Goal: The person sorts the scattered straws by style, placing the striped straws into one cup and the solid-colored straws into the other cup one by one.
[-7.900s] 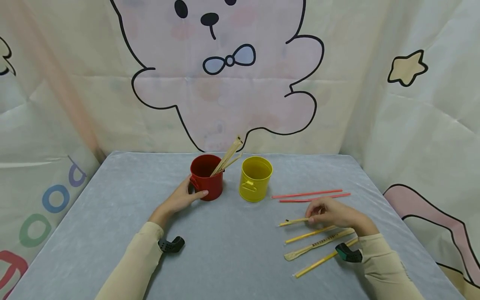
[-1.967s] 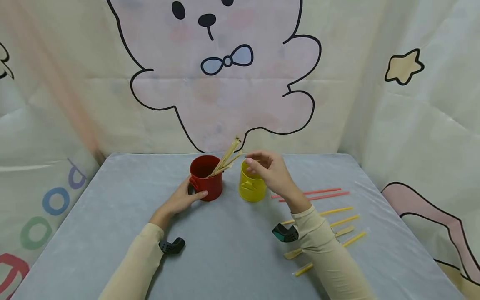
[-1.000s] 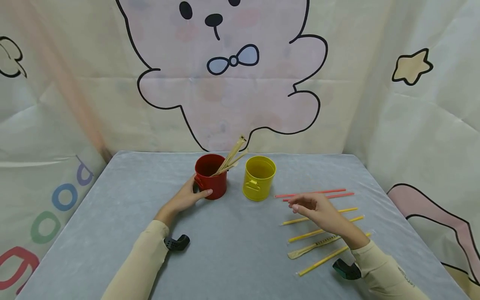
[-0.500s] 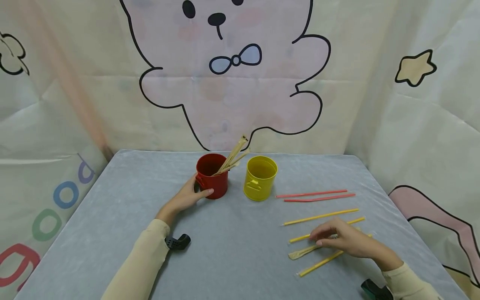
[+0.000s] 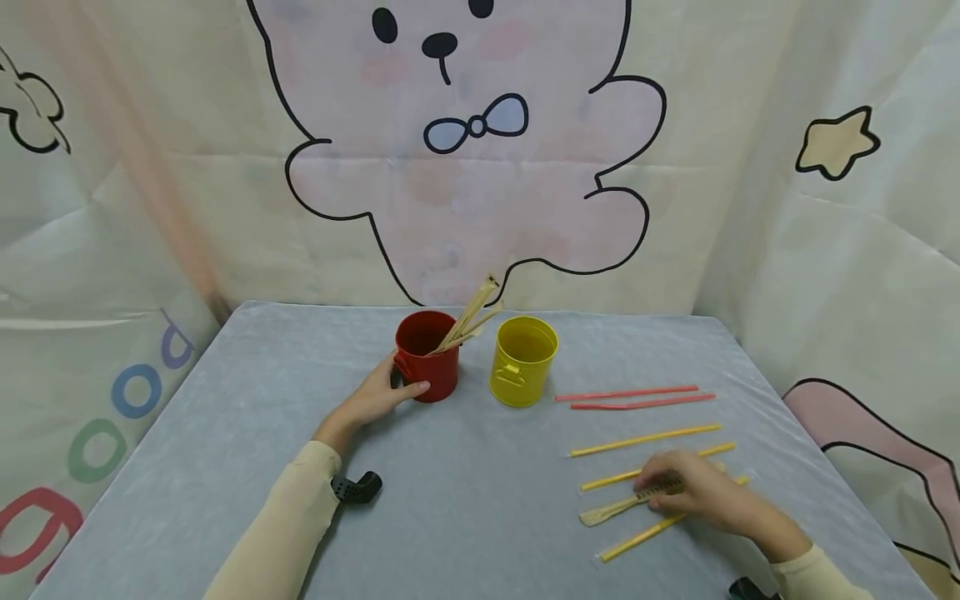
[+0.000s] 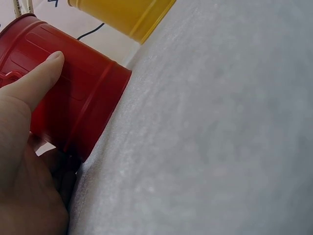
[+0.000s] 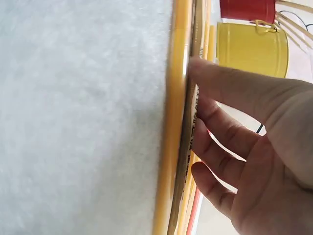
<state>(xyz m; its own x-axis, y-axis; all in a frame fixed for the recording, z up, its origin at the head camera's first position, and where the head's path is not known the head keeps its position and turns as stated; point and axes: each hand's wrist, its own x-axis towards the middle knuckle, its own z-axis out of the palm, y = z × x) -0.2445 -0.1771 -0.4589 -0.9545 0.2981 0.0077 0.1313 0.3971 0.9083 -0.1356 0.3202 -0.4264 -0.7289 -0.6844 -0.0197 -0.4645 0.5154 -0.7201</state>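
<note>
A small red bucket (image 5: 427, 367) stands near the far edge of the table. My left hand (image 5: 375, 396) grips its side, thumb across the front wall and fingers behind. Several thin beige paper packets (image 5: 468, 317) lean out of its rim to the right. At the right of the table my right hand (image 5: 697, 492) pinches a paper-wrapped pair of chopsticks (image 5: 609, 510) that lies among yellow straws. In the right wrist view, thumb and fingers meet at the printed beige wrapper (image 7: 182, 161), next to a yellow straw (image 7: 172, 122); the other fingers are loosely bent.
A yellow bucket (image 5: 523, 367) stands just right of the red one. Two red straws (image 5: 637, 402) lie in front of it to the right. Plastic-wrapped yellow straws (image 5: 645, 439) lie on both sides of the chopsticks. Printed curtains (image 5: 480, 208) hang behind the table.
Earlier, my right hand carried a thin beige packet from the straws to the buckets; another packet now leans in the red bucket. The hand came back to the wrapped chopsticks. My left hand stayed.
</note>
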